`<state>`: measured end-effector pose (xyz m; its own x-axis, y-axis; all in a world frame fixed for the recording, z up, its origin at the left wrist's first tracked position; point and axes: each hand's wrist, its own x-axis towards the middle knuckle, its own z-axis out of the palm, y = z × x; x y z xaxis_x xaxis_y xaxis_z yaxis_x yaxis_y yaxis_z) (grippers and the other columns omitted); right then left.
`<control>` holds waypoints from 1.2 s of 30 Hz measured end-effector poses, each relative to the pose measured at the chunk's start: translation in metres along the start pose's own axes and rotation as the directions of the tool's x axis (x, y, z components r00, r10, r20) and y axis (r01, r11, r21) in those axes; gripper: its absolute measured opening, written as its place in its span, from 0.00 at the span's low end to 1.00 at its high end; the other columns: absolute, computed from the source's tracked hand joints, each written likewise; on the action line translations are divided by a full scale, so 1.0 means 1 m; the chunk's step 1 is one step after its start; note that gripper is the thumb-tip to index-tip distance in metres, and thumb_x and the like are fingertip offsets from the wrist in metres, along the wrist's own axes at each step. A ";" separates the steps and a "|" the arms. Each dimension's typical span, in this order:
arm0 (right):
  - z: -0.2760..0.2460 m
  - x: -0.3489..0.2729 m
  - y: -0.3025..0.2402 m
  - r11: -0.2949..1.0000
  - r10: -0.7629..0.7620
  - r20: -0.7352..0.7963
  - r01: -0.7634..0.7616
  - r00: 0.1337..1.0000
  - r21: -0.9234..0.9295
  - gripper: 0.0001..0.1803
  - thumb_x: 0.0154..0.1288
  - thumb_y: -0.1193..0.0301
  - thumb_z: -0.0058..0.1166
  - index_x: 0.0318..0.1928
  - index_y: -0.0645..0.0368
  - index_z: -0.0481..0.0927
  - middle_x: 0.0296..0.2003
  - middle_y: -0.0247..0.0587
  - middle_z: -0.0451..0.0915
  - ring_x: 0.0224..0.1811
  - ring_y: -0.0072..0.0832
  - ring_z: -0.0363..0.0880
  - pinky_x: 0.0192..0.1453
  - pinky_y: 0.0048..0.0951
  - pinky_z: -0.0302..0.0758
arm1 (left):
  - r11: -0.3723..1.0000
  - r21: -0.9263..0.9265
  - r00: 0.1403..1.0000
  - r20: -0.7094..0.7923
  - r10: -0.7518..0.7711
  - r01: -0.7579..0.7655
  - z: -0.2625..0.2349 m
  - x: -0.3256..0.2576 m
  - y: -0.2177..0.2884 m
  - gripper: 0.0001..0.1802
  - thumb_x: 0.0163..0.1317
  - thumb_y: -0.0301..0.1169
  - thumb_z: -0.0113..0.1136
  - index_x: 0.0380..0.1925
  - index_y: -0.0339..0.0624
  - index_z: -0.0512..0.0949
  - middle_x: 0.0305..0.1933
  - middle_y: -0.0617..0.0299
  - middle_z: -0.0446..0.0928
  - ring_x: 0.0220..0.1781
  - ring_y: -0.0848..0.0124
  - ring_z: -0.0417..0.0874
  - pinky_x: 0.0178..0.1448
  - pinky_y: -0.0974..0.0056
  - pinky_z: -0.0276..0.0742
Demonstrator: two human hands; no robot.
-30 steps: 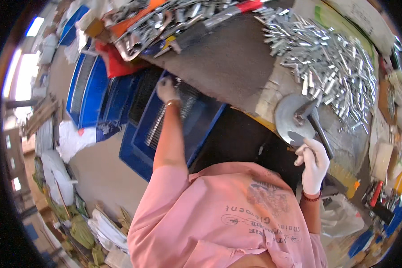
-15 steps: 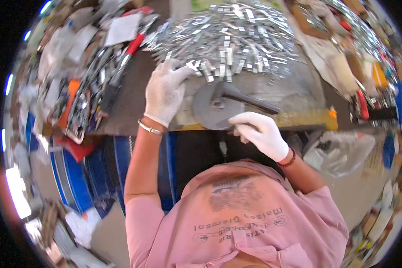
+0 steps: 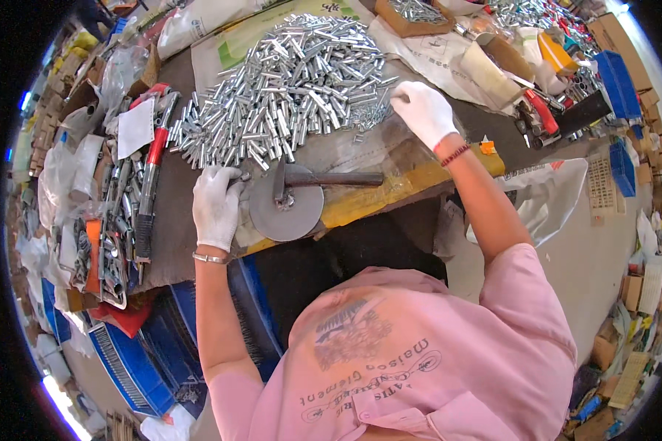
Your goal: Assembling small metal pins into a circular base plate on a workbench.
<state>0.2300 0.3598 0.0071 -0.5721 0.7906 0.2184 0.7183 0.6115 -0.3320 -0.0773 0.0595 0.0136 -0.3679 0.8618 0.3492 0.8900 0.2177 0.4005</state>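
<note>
Head view: left hand (image 3: 217, 209) and right hand (image 3: 425, 114) are curling beside metal pieces (image 3: 294, 95); whether gripping, I cannot tell; the pieces are lying heaped, gleaming silver.

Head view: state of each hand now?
Left white-gloved hand: beside the silver metal pile; grip can't be told.
Right white-gloved hand: curled near small silver metal pieces; grip can't be told.

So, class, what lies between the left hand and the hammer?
In the head view, the left part of the round grey plate lies between the left hand and the hammer.
</note>
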 end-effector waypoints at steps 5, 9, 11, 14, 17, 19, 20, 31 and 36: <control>-0.018 0.020 -0.026 0.981 0.166 0.147 -0.148 0.975 -0.129 0.19 0.66 0.53 0.61 0.46 0.53 0.91 0.46 0.51 0.90 0.52 0.50 0.89 0.58 0.49 0.83 | 0.996 -0.070 0.997 -0.058 -0.059 0.055 -0.001 -0.009 0.004 0.04 0.60 0.25 0.71 0.36 0.41 0.87 0.42 0.51 0.82 0.48 0.49 0.84 0.55 0.50 0.79; -0.014 0.022 -0.011 0.984 0.167 0.159 -0.153 0.973 -0.092 0.21 0.63 0.53 0.61 0.43 0.57 0.92 0.45 0.56 0.90 0.51 0.52 0.89 0.59 0.48 0.83 | 0.970 -0.224 0.995 -0.018 -0.097 0.091 -0.019 -0.020 0.037 0.04 0.60 0.21 0.71 0.35 0.38 0.86 0.41 0.51 0.83 0.46 0.54 0.86 0.52 0.55 0.80; -0.018 0.024 -0.005 0.993 0.091 0.235 -0.071 0.968 -0.093 0.22 0.62 0.54 0.60 0.40 0.60 0.92 0.43 0.58 0.90 0.50 0.53 0.89 0.59 0.48 0.83 | 0.967 -0.253 1.000 0.028 -0.006 0.013 -0.019 -0.029 0.049 0.04 0.60 0.21 0.71 0.35 0.38 0.86 0.41 0.51 0.83 0.46 0.54 0.86 0.52 0.55 0.81; 0.004 0.024 0.032 1.000 -0.025 0.180 0.023 0.983 0.013 0.22 0.63 0.54 0.59 0.39 0.62 0.91 0.40 0.58 0.89 0.48 0.53 0.89 0.56 0.44 0.83 | 0.951 -0.310 0.992 0.122 0.032 0.007 -0.020 -0.041 0.064 0.07 0.56 0.20 0.72 0.35 0.39 0.86 0.40 0.52 0.83 0.46 0.51 0.85 0.52 0.52 0.80; -0.021 0.008 0.000 0.896 0.108 0.201 -0.183 0.974 0.405 0.16 0.68 0.58 0.61 0.39 0.60 0.87 0.32 0.34 0.86 0.30 0.23 0.82 0.37 0.29 0.78 | 0.974 -0.217 0.992 0.091 0.082 -0.061 -0.016 -0.053 0.065 0.05 0.59 0.24 0.72 0.35 0.42 0.86 0.38 0.53 0.82 0.46 0.50 0.84 0.51 0.50 0.79; -0.033 -0.014 -0.038 0.853 -0.042 0.132 -0.033 0.990 0.521 0.08 0.71 0.67 0.60 0.39 0.58 0.85 0.31 0.27 0.82 0.29 0.14 0.75 0.33 0.23 0.73 | 0.970 -0.241 0.997 0.064 0.054 -0.037 -0.017 -0.055 0.070 0.04 0.60 0.28 0.72 0.35 0.43 0.86 0.38 0.54 0.82 0.45 0.50 0.84 0.52 0.50 0.79; -0.038 -0.025 -0.055 0.825 -0.119 0.131 0.025 0.984 0.564 0.05 0.71 0.71 0.60 0.38 0.59 0.85 0.31 0.27 0.82 0.29 0.14 0.75 0.33 0.23 0.73 | 0.964 -0.264 0.998 0.055 0.034 -0.019 -0.017 -0.054 0.072 0.04 0.60 0.28 0.72 0.35 0.44 0.86 0.38 0.54 0.82 0.45 0.50 0.84 0.52 0.50 0.79; 0.017 -0.103 -0.152 0.782 -0.596 0.143 0.530 0.790 0.328 0.02 0.65 0.71 0.62 0.36 0.51 0.86 0.36 0.39 0.82 0.39 0.43 0.86 0.44 0.42 0.84 | 0.959 -0.284 1.000 0.017 -0.006 0.011 -0.014 -0.073 0.067 0.06 0.58 0.26 0.73 0.36 0.45 0.89 0.37 0.56 0.82 0.44 0.53 0.85 0.50 0.53 0.80; 0.023 -0.103 -0.155 0.758 -0.621 0.109 0.560 0.776 0.336 0.01 0.65 0.71 0.62 0.35 0.50 0.85 0.36 0.38 0.81 0.39 0.42 0.86 0.43 0.41 0.84 | 0.941 -0.333 0.998 0.022 -0.053 0.057 -0.007 -0.079 0.063 0.08 0.57 0.24 0.74 0.37 0.43 0.89 0.37 0.55 0.82 0.43 0.53 0.85 0.49 0.54 0.80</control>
<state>0.1686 0.1830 0.0150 -0.9332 0.2299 0.2761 0.0909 0.8945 -0.4376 0.0058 0.0020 0.0175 -0.4085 0.8589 0.3089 0.7271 0.1016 0.6790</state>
